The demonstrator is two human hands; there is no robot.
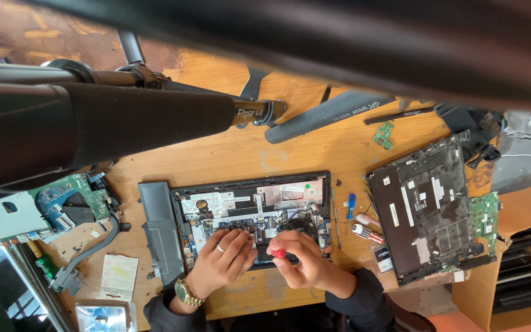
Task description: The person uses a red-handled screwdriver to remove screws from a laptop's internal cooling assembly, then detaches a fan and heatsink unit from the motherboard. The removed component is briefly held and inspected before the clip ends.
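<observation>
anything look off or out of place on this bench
Nothing spilled or broken shows. The opened laptop lies squarely under both hands, its bottom cover set askew to its right. A small green circuit board lies loose by itself near the far edge, and screwdrivers lie scattered between laptop and cover.

electronics repair workshop | opened laptop [253, 215] | loose circuit boards [72, 200] | screwdrivers [367, 232] | wooden bench [290, 147]

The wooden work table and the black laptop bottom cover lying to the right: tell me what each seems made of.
Wooden work table: likely plywood or board, orange-brown, matt, with visible grain and worn, stained patches. Black laptop bottom cover: probably moulded plastic, matt black inside, with ribs and pale stickers; a metal layer cannot be ruled out.
</observation>
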